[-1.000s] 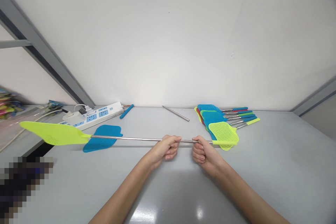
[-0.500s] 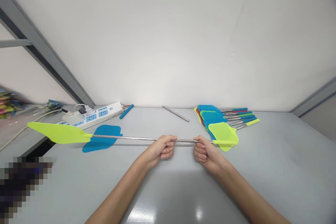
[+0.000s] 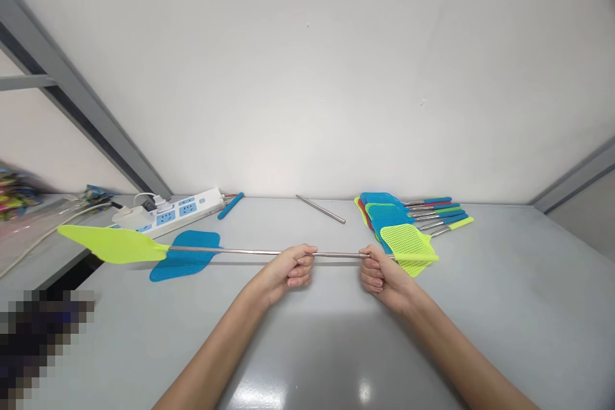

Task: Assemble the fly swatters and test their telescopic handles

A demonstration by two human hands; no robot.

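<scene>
A telescopic fly swatter (image 3: 113,245) with a yellow-green head is held level above the table, its metal rod drawn out long. My left hand (image 3: 294,272) is closed round the middle of the rod. My right hand (image 3: 384,275) grips the rod farther right, close to the yellow-green handle end. Under the rod on the left lies a loose blue swatter head (image 3: 185,257). Behind my right hand, several swatters (image 3: 408,208) in blue, red, green and yellow-green are piled with their handles pointing right.
A white power strip (image 3: 192,208) with plugs and cords stands at the back left. Beside it lies a blue handle (image 3: 231,205). A bare metal tube (image 3: 321,209) rests near the wall. Plastic-wrapped colourful items (image 3: 19,195) are at the far left.
My hands have moved a little farther apart along the rod, the left one leftward and the right one rightward. Both keep their grip on the swatter.
</scene>
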